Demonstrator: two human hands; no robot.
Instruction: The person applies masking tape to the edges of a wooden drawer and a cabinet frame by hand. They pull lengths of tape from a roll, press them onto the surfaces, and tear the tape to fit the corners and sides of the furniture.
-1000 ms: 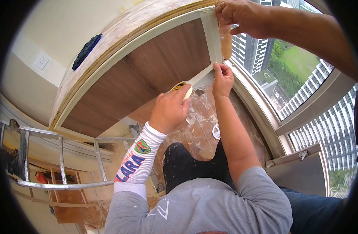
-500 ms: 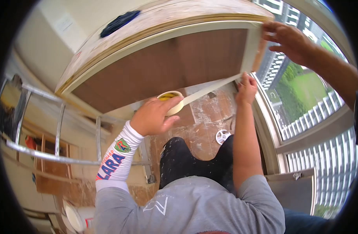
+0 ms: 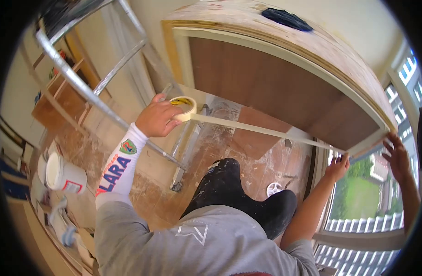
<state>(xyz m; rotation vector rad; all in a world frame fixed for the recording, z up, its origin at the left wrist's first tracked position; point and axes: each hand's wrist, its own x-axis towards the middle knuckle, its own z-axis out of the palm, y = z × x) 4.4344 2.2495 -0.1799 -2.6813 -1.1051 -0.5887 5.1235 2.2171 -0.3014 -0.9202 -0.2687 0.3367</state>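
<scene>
My left hand (image 3: 156, 117) grips a roll of masking tape (image 3: 188, 116) at the panel's lower left, thumb and fingers around its side. From the roll a pale strip of tape (image 3: 261, 131) runs taut, just under the lower edge of a brown panel (image 3: 271, 87) with cream edging. At the panel's lower right corner, my right hand (image 3: 337, 168) pinches the strip's far end. Close beside it, a co-worker's hand (image 3: 397, 158) touches the same corner, fingers spread.
An aluminium ladder (image 3: 75, 83) stands at left. A white bucket (image 3: 66, 174) sits at lower left. On the floor by my knees lies a white wheel-shaped piece (image 3: 274, 189). A dark bundle (image 3: 287, 19) rests on the wooden top. Windows (image 3: 358, 184) line the right side.
The view has turned leftward. My left hand has drawn the roll farther from my right hand, and the strip between them is longer. My right hand remains at the panel's corner.
</scene>
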